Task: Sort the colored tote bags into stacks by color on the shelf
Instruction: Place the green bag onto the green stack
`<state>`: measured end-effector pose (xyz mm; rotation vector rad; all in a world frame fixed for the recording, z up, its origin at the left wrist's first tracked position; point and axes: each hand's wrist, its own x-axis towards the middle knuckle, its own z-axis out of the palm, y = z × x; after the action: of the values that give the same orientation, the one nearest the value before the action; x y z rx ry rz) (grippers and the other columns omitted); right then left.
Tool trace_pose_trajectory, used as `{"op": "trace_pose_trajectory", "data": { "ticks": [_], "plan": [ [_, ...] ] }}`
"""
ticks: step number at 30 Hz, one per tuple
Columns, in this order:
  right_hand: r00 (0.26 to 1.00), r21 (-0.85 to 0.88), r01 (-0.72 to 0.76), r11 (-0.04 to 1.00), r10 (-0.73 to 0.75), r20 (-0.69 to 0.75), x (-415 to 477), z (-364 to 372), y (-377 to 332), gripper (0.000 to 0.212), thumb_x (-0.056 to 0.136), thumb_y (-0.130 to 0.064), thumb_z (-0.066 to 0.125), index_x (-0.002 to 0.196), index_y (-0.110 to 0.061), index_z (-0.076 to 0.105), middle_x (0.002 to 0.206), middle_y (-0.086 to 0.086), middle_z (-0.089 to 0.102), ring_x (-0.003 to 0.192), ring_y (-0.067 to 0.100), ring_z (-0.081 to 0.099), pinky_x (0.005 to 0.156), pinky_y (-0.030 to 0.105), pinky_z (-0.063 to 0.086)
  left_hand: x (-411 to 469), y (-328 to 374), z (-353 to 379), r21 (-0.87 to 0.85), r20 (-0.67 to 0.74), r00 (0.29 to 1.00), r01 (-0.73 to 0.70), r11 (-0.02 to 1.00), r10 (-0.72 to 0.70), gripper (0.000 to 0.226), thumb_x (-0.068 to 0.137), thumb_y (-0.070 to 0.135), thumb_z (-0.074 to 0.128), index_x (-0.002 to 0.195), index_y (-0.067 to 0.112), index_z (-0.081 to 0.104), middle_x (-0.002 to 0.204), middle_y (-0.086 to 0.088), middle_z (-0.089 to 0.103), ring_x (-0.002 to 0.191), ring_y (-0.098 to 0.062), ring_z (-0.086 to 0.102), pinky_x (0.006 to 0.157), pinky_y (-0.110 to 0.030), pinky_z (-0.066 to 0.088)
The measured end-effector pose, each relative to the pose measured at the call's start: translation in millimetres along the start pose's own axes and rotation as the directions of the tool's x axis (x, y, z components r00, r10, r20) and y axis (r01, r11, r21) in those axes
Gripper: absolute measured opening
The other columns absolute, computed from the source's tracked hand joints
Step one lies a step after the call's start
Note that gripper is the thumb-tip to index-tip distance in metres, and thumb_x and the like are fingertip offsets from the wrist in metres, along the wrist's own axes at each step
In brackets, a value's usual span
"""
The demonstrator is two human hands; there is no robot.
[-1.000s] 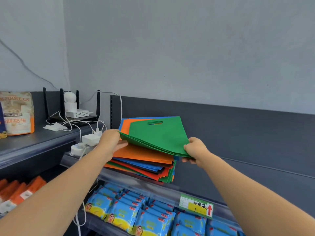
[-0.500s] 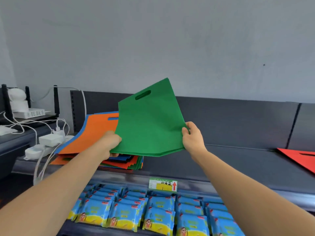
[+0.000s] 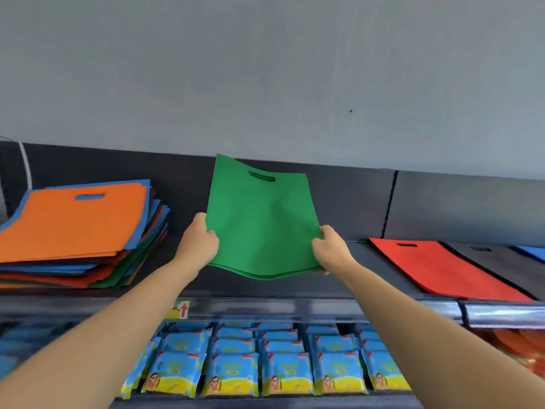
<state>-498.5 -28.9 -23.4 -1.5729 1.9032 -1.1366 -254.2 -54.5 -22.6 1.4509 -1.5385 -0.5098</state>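
"While the green tote bags (image 3: 259,225) are hanging just above the shelf (image 3: 368,278), between the mixed pile (image 3: 73,228) and the red tote bags (image 3: 442,267), why is the person gripping them at both sides?"

"I'm guessing it's to keep the thin bundle flat and squared. The left hand (image 3: 200,246) is curling its fingers (image 3: 211,237) round the left edge and the right hand (image 3: 331,249) is pinching the lower right edge, so both are clamped on the fabric. The handle slot (image 3: 262,176) is pointing toward the back panel (image 3: 339,202), like the slot on the red ones."

"So they're probably heading for the bare stretch of shelf below?"

"Probably. That gap is lying apart from the unsorted pile, which is topped in orange over blue, so a green stack there wouldn't be mixing with it. A blue tote bag (image 3: 533,252) is showing at the far right."

"Is anything readable?"

"Not really — the shelf-edge label (image 3: 180,309) is showing a red arrow on yellow, but its writing is blurred. The blue-and-yellow snack packets (image 3: 283,370) underneath are carrying a cartoon face and print too small to read. The bags themselves are showing no logo."
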Motion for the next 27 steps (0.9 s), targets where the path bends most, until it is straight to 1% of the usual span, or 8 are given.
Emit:
{"op": "trace_pose_trajectory", "data": {
  "ticks": [3, 5, 9, 13, 17, 22, 24, 27],
  "plan": [
    [0.999, -0.044, -0.038, 0.998, 0.038, -0.001, 3.5, -34.3, 34.0, 0.046, 0.091, -0.005, 0.032, 0.136, -0.009, 0.034, 0.096, 0.008, 0.056, 0.070, 0.023, 0.053, 0.049, 0.030, 0.042, -12.8, 19.1, 40.3, 0.005, 0.033, 0.999, 0.009, 1.000, -0.009, 0.041, 0.096, 0.004, 0.033, 0.135, 0.015, 0.037, 0.103, -0.012, 0.058, 0.069, -0.018, 0.049, 0.058, -0.031, 0.037],
    [0.998, -0.066, -0.061, 0.996, 0.061, -0.017, 8.7, -53.5, 56.6, 0.048, 0.091, -0.006, 0.034, 0.139, -0.009, 0.032, 0.096, 0.008, 0.055, 0.070, 0.022, 0.050, 0.055, 0.031, 0.042, -19.3, 29.3, 66.9, 0.017, 0.050, 0.999, 0.001, 1.000, -0.002, 0.040, 0.096, 0.004, 0.033, 0.135, 0.014, 0.037, 0.103, -0.016, 0.058, 0.067, -0.019, 0.046, 0.057, -0.032, 0.035],
    [0.995, -0.106, -0.103, 0.989, 0.100, -0.032, 17.5, -85.0, 94.7, 0.049, 0.092, -0.008, 0.037, 0.140, -0.011, 0.032, 0.100, 0.011, 0.055, 0.076, 0.026, 0.047, 0.065, 0.035, 0.040, -25.8, 45.8, 112.3, 0.030, 0.089, 0.996, -0.003, 1.000, 0.000, 0.039, 0.096, 0.005, 0.033, 0.134, 0.014, 0.036, 0.102, -0.016, 0.057, 0.066, -0.019, 0.044, 0.058, -0.034, 0.035],
    [0.988, -0.138, -0.153, 0.979, 0.149, -0.039, 26.5, -108.1, 119.7, 0.042, 0.091, -0.007, 0.038, 0.133, -0.010, 0.039, 0.097, 0.012, 0.057, 0.072, 0.024, 0.048, 0.064, 0.034, 0.040, -25.7, 59.3, 148.8, 0.075, 0.128, 0.992, -0.002, 0.997, -0.008, 0.034, 0.096, 0.005, 0.033, 0.129, 0.013, 0.037, 0.101, -0.018, 0.057, 0.066, -0.020, 0.042, 0.058, -0.035, 0.033],
    [0.982, -0.170, -0.185, 0.968, 0.179, -0.051, 42.2, -122.1, 132.1, 0.042, 0.087, -0.005, 0.036, 0.128, -0.009, 0.044, 0.100, 0.011, 0.056, 0.080, 0.028, 0.050, 0.065, 0.033, 0.041, -19.7, 68.7, 178.9, 0.118, 0.171, 0.985, -0.013, 0.993, -0.007, 0.028, 0.096, 0.005, 0.033, 0.122, 0.012, 0.038, 0.102, -0.018, 0.056, 0.068, -0.020, 0.043, 0.059, -0.035, 0.033],
    [0.978, -0.270, -0.211, 0.940, 0.202, -0.061, 64.6, -129.8, 141.7, 0.032, 0.087, -0.004, 0.034, 0.116, -0.004, 0.048, 0.107, 0.015, 0.058, 0.081, 0.029, 0.051, 0.066, 0.034, 0.041, -3.4, 71.5, 205.9, 0.171, 0.229, 0.973, -0.007, 0.985, -0.032, 0.023, 0.094, 0.002, 0.032, 0.115, 0.010, 0.039, 0.099, -0.015, 0.054, 0.069, -0.020, 0.043, 0.060, -0.035, 0.034],
    [0.976, -0.314, -0.219, 0.924, 0.210, -0.063, 70.8, -128.9, 146.1, 0.023, 0.087, -0.003, 0.035, 0.105, -0.005, 0.049, 0.094, 0.011, 0.056, 0.076, 0.027, 0.050, 0.064, 0.032, 0.041, 1.6, 69.1, 215.4, 0.193, 0.257, 0.966, -0.014, 0.981, -0.037, 0.022, 0.094, 0.002, 0.032, 0.113, 0.011, 0.039, 0.102, -0.015, 0.055, 0.070, -0.020, 0.043, 0.060, -0.035, 0.034],
    [0.969, -0.410, -0.238, 0.881, 0.242, -0.043, 73.7, -126.5, 155.8, 0.010, 0.088, -0.001, 0.037, 0.089, -0.007, 0.045, 0.075, 0.003, 0.046, 0.072, 0.024, 0.047, 0.062, 0.029, 0.039, 7.6, 64.3, 229.0, 0.234, 0.305, 0.951, -0.021, 0.972, -0.052, 0.018, 0.095, 0.003, 0.032, 0.109, 0.012, 0.038, 0.103, -0.010, 0.054, 0.072, -0.020, 0.047, 0.062, -0.033, 0.036]
  ]
}}
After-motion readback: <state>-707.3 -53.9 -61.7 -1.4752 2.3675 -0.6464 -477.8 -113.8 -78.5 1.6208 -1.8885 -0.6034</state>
